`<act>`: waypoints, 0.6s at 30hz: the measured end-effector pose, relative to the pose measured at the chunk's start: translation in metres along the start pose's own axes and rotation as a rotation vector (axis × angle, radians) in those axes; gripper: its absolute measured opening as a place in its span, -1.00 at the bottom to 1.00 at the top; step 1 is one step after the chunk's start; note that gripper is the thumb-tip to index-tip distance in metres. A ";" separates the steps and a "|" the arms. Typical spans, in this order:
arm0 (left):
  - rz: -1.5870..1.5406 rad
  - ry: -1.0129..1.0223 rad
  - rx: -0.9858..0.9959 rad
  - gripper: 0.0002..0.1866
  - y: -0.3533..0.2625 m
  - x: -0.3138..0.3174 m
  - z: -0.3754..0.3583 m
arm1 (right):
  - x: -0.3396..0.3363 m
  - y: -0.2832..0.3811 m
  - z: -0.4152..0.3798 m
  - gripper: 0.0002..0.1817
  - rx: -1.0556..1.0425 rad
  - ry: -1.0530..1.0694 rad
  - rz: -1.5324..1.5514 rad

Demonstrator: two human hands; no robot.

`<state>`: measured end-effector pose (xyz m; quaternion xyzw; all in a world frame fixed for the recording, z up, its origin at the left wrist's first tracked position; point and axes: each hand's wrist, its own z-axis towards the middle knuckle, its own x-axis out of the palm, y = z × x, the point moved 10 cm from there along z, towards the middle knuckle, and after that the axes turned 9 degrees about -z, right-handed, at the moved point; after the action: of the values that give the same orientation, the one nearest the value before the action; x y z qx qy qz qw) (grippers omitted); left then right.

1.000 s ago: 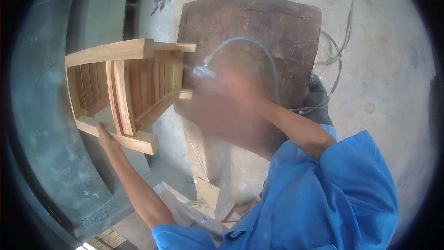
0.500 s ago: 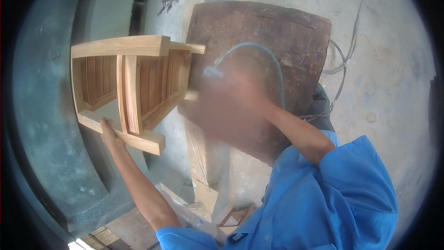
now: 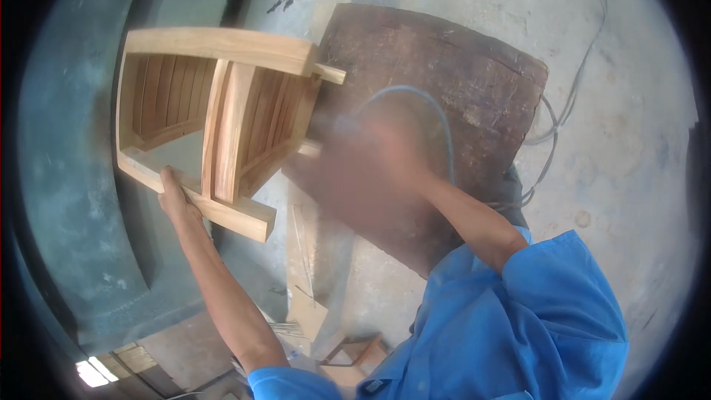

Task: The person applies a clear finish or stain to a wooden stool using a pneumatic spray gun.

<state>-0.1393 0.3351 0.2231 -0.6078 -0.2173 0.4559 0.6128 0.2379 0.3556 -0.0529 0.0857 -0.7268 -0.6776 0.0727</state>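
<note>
A pale wooden frame with slatted sides (image 3: pixel 226 130), like a small stool or crate, stands tilted at the left of the head view. My left hand (image 3: pixel 176 196) is closed around its lower rail, thumb on the upper face. To the right, my right hand (image 3: pixel 392 152) is heavily smeared, with a brown blur around it. A thin blue hose (image 3: pixel 437 104) arches from the front of this hand to its far side. The hand seems to grip a tool on that hose, but the tool's shape is lost in the blur.
A worn dark brown board (image 3: pixel 459 59) lies beneath my right hand. Grey cables (image 3: pixel 552 133) run along the concrete floor at right. A greenish wall or ledge (image 3: pixel 67 178) borders the left. Wood offcuts (image 3: pixel 307 315) and a small wooden frame (image 3: pixel 352 352) lie near my body.
The wooden frame has turned slightly and appears larger, its upper rail shifted right and up. My left hand keeps its grip. The light tip ahead of my right hand has blurred away.
</note>
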 end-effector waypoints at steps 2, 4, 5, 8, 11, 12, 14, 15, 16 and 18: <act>-0.020 -0.004 0.021 -0.45 -0.003 0.002 -0.007 | -0.016 -0.015 0.016 -0.45 -0.005 -0.182 0.020; -0.037 -0.004 0.033 -0.44 -0.003 0.003 -0.011 | -0.011 -0.023 0.031 -0.45 0.028 -0.139 -0.006; -0.045 -0.003 0.036 -0.44 -0.003 0.003 -0.011 | -0.009 -0.020 0.035 -0.45 0.045 -0.122 -0.016; -0.060 -0.002 0.042 -0.45 -0.006 0.005 -0.014 | 0.016 -0.009 0.024 -0.46 0.100 0.033 -0.043; -0.079 0.008 0.078 -0.44 -0.010 0.006 -0.012 | 0.032 0.011 0.009 -0.47 -0.122 -0.039 -0.088; -0.092 0.012 0.092 -0.44 -0.010 0.007 -0.014 | 0.033 0.009 0.011 -0.47 -0.103 -0.023 -0.081; -0.064 -0.013 0.072 -0.44 -0.013 0.009 -0.022 | 0.030 0.007 0.016 -0.48 -0.066 0.008 -0.077; -0.053 -0.027 0.061 -0.44 -0.016 0.009 -0.025 | 0.021 0.006 0.021 -0.48 -0.048 -0.048 -0.091; -0.062 -0.016 0.068 -0.45 -0.018 0.010 -0.026 | 0.011 0.003 0.031 -0.49 -0.035 -0.103 -0.106; -0.076 0.001 0.082 -0.46 -0.019 0.011 -0.027 | -0.008 -0.003 0.047 -0.48 -0.006 -0.185 -0.133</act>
<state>-0.1062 0.3325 0.2337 -0.5738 -0.2212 0.4406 0.6540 0.2350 0.4030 -0.0588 0.0706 -0.7211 -0.6881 -0.0397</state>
